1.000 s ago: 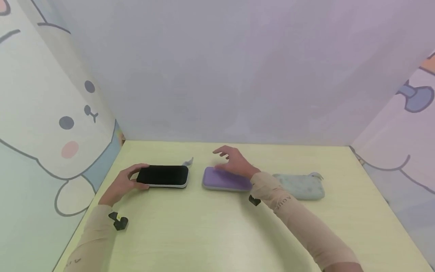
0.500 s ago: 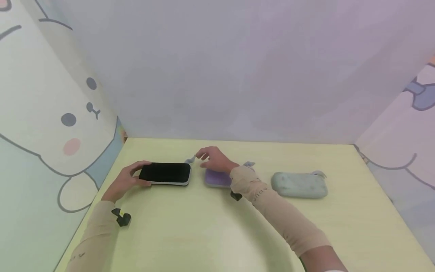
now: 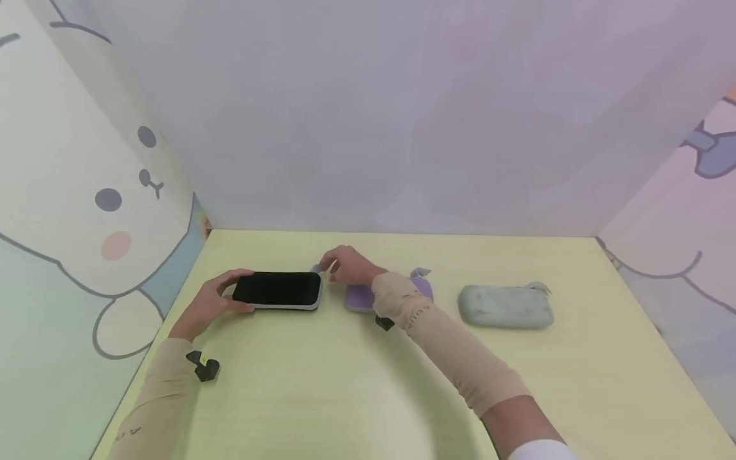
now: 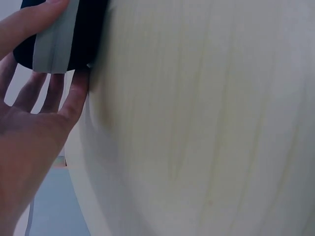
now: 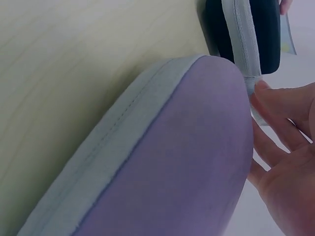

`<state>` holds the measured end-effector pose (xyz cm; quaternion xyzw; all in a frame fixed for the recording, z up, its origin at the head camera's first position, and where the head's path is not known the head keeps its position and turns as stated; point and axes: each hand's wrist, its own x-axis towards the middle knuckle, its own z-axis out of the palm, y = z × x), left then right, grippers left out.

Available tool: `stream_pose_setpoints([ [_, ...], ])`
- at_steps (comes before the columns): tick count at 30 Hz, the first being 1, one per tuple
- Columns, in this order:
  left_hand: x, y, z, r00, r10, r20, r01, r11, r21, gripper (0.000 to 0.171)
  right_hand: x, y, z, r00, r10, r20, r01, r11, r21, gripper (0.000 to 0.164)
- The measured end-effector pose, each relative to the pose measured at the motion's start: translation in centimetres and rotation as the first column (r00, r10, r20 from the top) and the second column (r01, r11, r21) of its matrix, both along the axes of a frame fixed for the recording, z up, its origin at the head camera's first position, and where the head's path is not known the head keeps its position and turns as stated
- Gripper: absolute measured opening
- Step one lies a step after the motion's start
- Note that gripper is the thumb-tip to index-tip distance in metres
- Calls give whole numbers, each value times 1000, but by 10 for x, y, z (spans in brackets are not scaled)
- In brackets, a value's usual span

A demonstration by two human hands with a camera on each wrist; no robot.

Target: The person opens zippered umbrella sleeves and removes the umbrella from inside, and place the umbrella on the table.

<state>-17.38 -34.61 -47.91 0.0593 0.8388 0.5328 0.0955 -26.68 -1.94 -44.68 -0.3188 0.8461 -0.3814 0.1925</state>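
**Both hands on black case, three cases in a row on table**

Surroundings: yellow-green table (image 3: 345,396), cartoon-printed walls on both sides, plain wall behind. Grey-green case (image 3: 506,306) lies centre-right of the head view, well apart from both hands. Purple case (image 3: 361,298) sits mid-frame, mostly covered by the right forearm; in the right wrist view it fills the lower half and blocks most of the hand.

Black case (image 3: 278,291) lies flat, left of centre, just beside the purple one. Left hand (image 3: 207,305) grips its left end, thumb on the near edge, fingers curled over the far edge. Right hand (image 3: 345,265) is at its upper right corner, fingertips (image 5: 263,96) closed on the grey zipper pull (image 3: 317,268); looks like a pinch, but contact is small and partly hidden
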Motion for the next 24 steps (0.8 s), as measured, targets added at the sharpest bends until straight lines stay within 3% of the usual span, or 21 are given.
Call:
stream_pose_setpoints([
  [11,-2,-2,-2,1000,5,-12,-5,1000,7,76,-1,-15,-5,999,-18,27,21,993,-113,29],
  [18,-2,1,0,1000,14,-13,-14,1000,23,74,-5,-23,-9,999,-42,19,43,996,-77,32],
  [24,-1,1,0,1000,24,-18,-24,1000,-3,74,-8,-23,-13,997,-71,25,73,994,-85,23],
])
